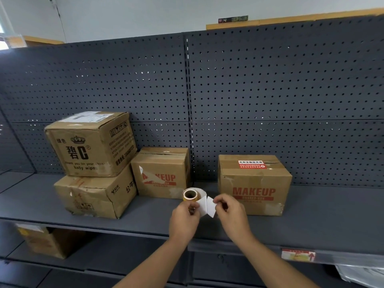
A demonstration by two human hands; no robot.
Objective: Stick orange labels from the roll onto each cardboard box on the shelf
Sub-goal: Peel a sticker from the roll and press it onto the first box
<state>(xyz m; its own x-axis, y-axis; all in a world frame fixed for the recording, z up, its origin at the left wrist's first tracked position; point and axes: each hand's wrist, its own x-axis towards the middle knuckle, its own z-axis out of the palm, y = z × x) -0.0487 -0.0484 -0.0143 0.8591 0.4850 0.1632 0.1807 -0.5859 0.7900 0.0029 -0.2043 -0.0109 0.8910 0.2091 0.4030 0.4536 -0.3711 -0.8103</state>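
Left hand (184, 218) grips the roll (190, 196); right hand (229, 213) pinches the strip's (206, 206) free end: peel slowly, keeping the roll steady

Open gap btwn the two MAKEUP boxes, left one (161, 173) and right one (254, 183), wide enough for my hands. Stacked boxes (91, 163) block the left; bare shelf (332, 215) free on the right.

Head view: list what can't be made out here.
- Label: printed side turned away; only white backing shows.
- Roll: lower part hidden by left hand.
- Right hand fingertips: curled behind the label.
- Lower-shelf box: shadowed, partly under the shelf edge.
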